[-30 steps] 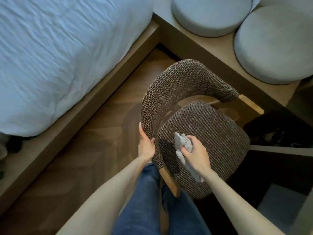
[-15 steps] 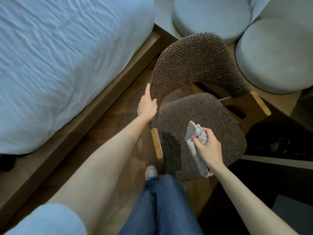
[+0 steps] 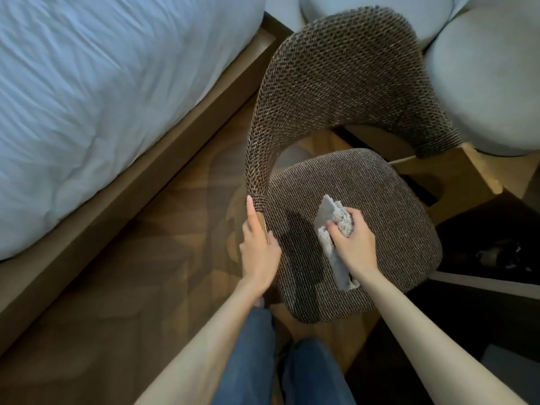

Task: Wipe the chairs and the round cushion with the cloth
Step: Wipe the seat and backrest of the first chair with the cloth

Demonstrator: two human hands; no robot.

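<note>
1. Wood flooring separates a bed and a woven chair.
2. Left hand: fingers and thumb clasp the backrest end.
3. Right hand: curled fingers bunch a grey cloth on the seat.
4. Round cushion sits behind the chair.

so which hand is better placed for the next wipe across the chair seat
Right. The right hand grips the cloth on the chair seat; the left hand holds the backrest at its lower end, likely steadying it.
</note>
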